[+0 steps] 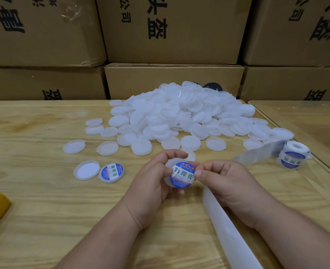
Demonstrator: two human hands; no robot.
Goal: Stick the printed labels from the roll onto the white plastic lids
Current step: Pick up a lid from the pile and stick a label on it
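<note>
We are barely into the job. Our left hand [152,177] cups a white lid [170,166] from behind, fingers curled round its edge, while our right hand [224,179] pinches the right edge of a round blue label [182,176] between thumb and forefinger and lays it against the lid's face; whether it is fully pressed flat we cannot tell. One labelled lid [111,173] lies finished on the wooden table [43,210] to our left, touching a bare lid [86,170] beside it. Nearly everything is left: a large heap of unlabelled lids [179,113] sits well behind our hands, with loose ones scattered at its near edge. The label roll [292,154] stands to the right, and its spent backing strip [230,230] trails from it, under our right hand and toward us.
</note>
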